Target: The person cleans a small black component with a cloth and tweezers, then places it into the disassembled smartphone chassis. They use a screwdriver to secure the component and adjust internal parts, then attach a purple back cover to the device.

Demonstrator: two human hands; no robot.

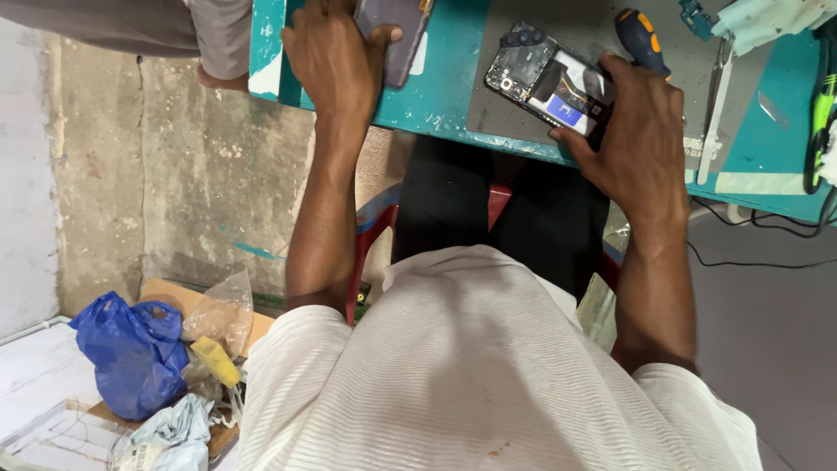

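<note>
Gripping opened phone [551,83] – right hand [636,144]; left hand [331,57] clasps dark back cover [397,35].

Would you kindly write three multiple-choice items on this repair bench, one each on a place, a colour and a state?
1. Where does the opened phone lie?
A. on the grey mat
B. on the floor
C. in the blue bag

2. What colour is the table top?
A. red
B. teal
C. white

3. In what state is the phone under the right hand?
A. sealed
B. wrapped
C. back cover off

Key: 1 A, it rests on the grey mat; 2 B, the bare surface around the mat is teal; 3 C, its inner parts show. The left hand holds a dark cover.
</note>
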